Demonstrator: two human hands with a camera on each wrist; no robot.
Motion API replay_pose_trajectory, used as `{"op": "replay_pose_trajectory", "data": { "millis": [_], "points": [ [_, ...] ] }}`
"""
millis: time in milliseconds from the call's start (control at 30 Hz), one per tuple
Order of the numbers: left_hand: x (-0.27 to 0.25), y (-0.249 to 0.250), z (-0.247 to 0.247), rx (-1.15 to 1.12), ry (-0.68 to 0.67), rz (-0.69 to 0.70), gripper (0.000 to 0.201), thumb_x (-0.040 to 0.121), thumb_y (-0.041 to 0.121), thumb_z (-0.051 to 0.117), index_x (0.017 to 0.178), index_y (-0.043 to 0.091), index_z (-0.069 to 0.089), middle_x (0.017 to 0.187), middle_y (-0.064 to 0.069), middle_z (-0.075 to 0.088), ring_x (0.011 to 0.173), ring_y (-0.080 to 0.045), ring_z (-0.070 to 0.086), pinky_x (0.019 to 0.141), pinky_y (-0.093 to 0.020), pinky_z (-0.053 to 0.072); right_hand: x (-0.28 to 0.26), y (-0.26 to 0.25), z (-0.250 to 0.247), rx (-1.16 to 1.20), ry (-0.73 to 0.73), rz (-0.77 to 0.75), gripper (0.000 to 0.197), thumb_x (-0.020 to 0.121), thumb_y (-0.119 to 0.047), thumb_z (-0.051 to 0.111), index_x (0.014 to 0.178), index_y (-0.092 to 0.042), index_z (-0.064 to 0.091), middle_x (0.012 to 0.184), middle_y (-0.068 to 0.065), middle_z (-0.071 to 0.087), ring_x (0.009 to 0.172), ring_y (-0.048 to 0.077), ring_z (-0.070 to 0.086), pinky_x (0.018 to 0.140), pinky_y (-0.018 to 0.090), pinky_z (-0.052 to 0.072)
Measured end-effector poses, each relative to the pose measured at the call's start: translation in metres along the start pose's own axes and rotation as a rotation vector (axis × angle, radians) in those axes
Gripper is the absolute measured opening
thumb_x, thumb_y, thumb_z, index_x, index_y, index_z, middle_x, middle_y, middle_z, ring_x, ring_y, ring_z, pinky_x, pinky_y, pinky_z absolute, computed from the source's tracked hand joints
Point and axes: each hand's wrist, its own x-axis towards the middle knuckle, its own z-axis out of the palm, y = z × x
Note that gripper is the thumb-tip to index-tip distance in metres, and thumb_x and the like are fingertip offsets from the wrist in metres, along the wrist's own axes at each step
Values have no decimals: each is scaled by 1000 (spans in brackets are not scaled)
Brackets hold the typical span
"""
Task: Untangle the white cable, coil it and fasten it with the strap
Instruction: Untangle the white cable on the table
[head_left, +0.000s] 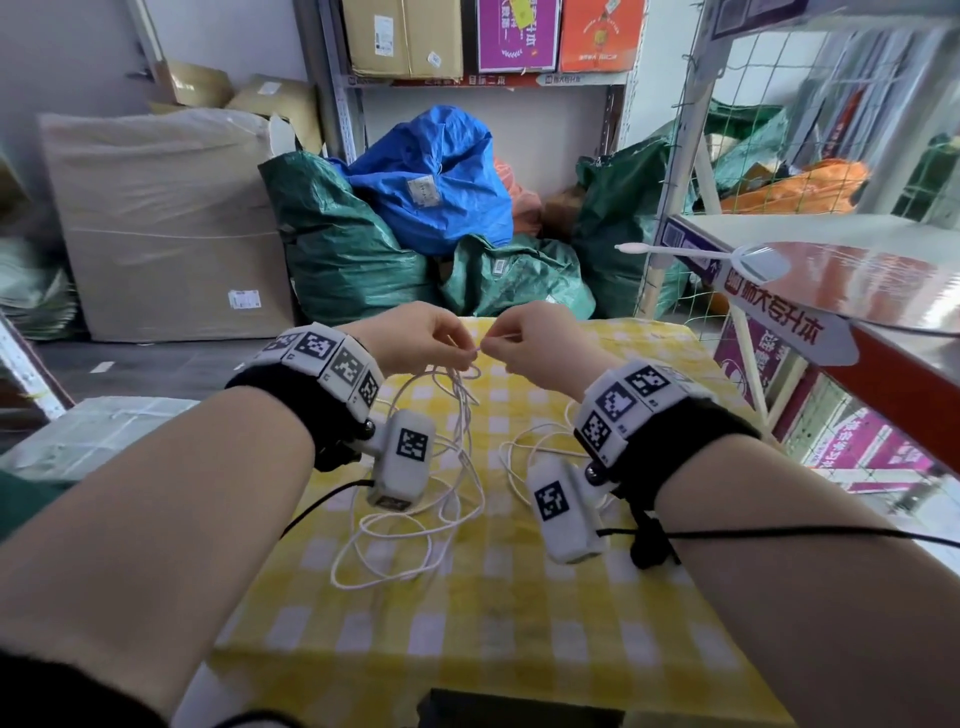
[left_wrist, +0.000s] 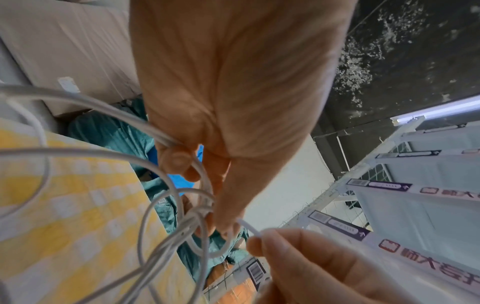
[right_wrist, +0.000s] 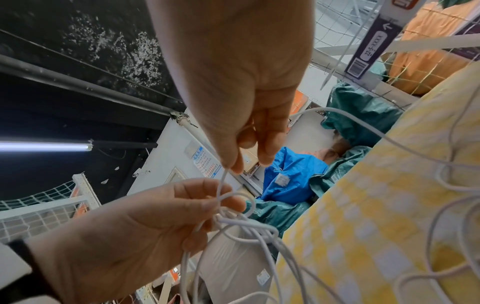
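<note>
The white cable (head_left: 460, 395) is a tangle of thin loops; part hangs from my hands and the rest lies on the yellow checked tablecloth (head_left: 467, 623). Both hands are raised over the table's far half, almost touching. My left hand (head_left: 462, 349) pinches the knot (right_wrist: 246, 224) and has several strands (left_wrist: 166, 244) running through its curled fingers (left_wrist: 179, 160). My right hand (head_left: 491, 349) pinches a single strand (right_wrist: 224, 176) that rises out of the knot, between thumb and forefinger. I can make out no strap in any view.
Green sacks (head_left: 332, 244) and a blue sack (head_left: 431, 171) are piled just beyond the table's far edge. A large wrapped carton (head_left: 166, 223) stands at the left. A red-edged shelf (head_left: 893, 374) with a netted metal rack juts in on the right.
</note>
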Motion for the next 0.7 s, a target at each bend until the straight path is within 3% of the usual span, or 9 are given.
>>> {"op": "replay_pose_trajectory", "data": {
  "millis": [100,200,300,433,567,633,700],
  "points": [
    [-3,-4,-4,-43,-10,-23,7,85,11,67,87,17,70,70,5,61,54,-4,45,52,-19,32,1,6,1,83,87,60,15,89,-27,60,88,-18,72,73,-6,62,79,20,66,71,35,56],
    [-4,-7,-7,-127,59,-59,15,86,2,62,96,9,70,71,2,59,47,-1,43,51,-19,30,3,6,2,64,153,92,17,90,-26,57,89,-16,72,77,-1,64,77,22,64,74,41,56],
    [-5,-12,-9,-189,115,-100,22,88,-5,56,99,10,69,74,0,59,50,-4,43,53,-20,32,4,6,2,15,227,109,20,91,-24,54,88,-15,72,84,4,69,82,22,63,78,40,54],
    [-5,-31,-18,-251,254,-144,26,89,-4,53,86,16,69,78,-3,63,56,-11,41,53,-21,32,2,11,-3,-10,310,156,23,92,-21,52,88,-12,72,89,7,70,88,25,63,79,37,53],
    [-6,-50,-30,-126,353,-201,17,89,3,57,92,11,72,62,4,64,40,-3,41,45,-17,32,3,18,-9,-5,377,235,23,92,-21,52,90,-10,73,90,9,70,89,26,62,72,27,45],
    [-7,-54,-33,6,422,-233,17,88,1,58,94,9,72,73,-4,66,58,-6,55,57,-20,42,5,19,-9,-6,390,271,23,92,-20,52,91,-10,73,91,10,70,90,27,63,72,28,45],
    [-8,-61,-36,176,488,-311,23,87,-2,55,91,10,73,93,-12,70,85,-23,63,75,-31,51,5,24,-10,-17,412,315,24,93,-20,50,91,-9,71,92,9,70,91,27,63,72,28,45]
  ]
}}
